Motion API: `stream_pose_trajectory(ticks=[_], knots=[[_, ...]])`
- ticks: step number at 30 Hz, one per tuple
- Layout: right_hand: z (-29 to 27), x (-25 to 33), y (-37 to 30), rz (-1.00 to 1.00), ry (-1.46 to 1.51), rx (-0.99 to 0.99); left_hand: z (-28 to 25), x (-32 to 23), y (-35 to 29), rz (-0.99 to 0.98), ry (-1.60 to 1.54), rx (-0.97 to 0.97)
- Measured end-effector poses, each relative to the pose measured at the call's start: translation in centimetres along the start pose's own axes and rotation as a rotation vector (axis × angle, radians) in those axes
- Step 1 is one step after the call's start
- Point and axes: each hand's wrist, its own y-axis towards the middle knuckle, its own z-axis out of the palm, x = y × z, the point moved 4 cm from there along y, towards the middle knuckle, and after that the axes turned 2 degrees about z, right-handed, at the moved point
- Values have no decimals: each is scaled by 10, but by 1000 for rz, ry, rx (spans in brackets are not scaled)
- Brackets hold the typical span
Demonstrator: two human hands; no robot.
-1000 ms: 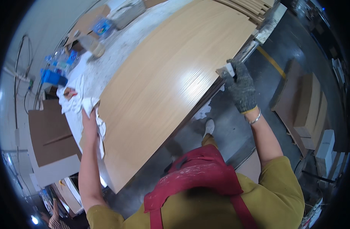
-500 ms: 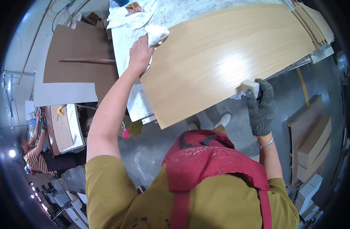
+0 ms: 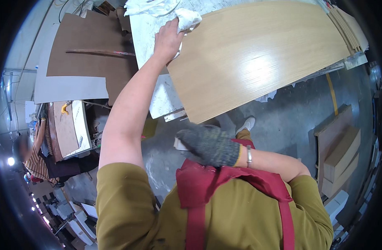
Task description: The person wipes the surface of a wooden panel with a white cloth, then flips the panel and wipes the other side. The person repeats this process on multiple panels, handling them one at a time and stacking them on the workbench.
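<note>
A wide, light wood-grain panel (image 3: pixel 224 62) lies on the white-topped bench (image 3: pixel 161 102), its near edge overhanging. My bare left hand (image 3: pixel 168 41) is at the panel's far left edge, its fingers closed on a crumpled white cloth (image 3: pixel 189 18). In front of my red apron (image 3: pixel 199 183), just off the panel's near left corner, is my right hand (image 3: pixel 209 146) in a dark grey knitted glove. It is closed round a small pale block (image 3: pixel 179 144), of which only the left end shows; the glove hides the rest.
More white cloths (image 3: pixel 151 6) lie at the bench's far left. Thin boards (image 3: pixel 343 27) are stacked past the panel's right end. Brown sheets (image 3: pixel 91 41) are to the left, and a co-worker (image 3: pixel 45 158) stands at a table there. Board pieces (image 3: pixel 340 154) stand on the floor at right.
My right hand has swung left with the block, from the panel's near right edge to in front of my apron. My left hand still grips the cloth. The whole view has shifted slightly.
</note>
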Motion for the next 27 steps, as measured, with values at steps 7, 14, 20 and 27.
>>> stream_pose_trajectory(ticks=[7, 14, 20, 27], knots=[[-116, -50, -95, 536, 465, -590, -51, -94, -62, -19, -301, 343], [-189, -86, -150, 554, 353, -942, -100, -91, -239, 401, -335, 555], [-214, -78, -141, 627, 50, -886, -126, -84, -179, -90, -441, 302], [-257, -138, -199, 570, 474, -1042, -15, -209, -112, 516, 30, 575]])
